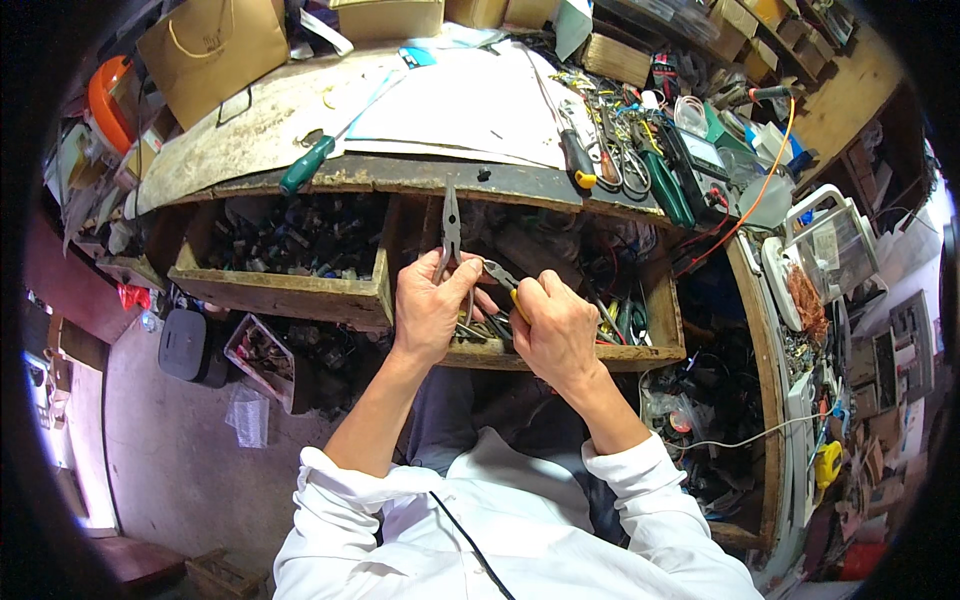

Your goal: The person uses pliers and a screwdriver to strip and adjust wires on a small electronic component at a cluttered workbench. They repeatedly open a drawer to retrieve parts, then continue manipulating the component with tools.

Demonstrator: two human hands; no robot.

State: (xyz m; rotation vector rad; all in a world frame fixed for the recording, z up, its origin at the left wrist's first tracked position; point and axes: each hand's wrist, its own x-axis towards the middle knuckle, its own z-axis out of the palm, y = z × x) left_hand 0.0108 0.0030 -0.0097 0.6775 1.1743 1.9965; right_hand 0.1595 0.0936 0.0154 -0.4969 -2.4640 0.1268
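Note:
My left hand [428, 312] is closed around long-nose pliers [451, 222], whose bare metal jaws point up and away from me. In my right hand [560, 335] is a second pair of pliers [497, 271] with a yellow and dark handle, its head tilted toward my left fingers. The two tools come close together at my left fingertips; whether they touch, or pinch something small, I cannot make out. Both hands are over an open wooden drawer [665, 320] holding tools, red wire and dark parts, partly hidden by my hands.
Left, another open drawer [285, 290] holds small dark parts. On the bench lie a green-handled screwdriver [308, 166], a black-and-yellow screwdriver [576, 158], white sheets [455, 105] and a meter [697, 152] with an orange cable [776, 165]. A bin [262, 358] stands on the floor.

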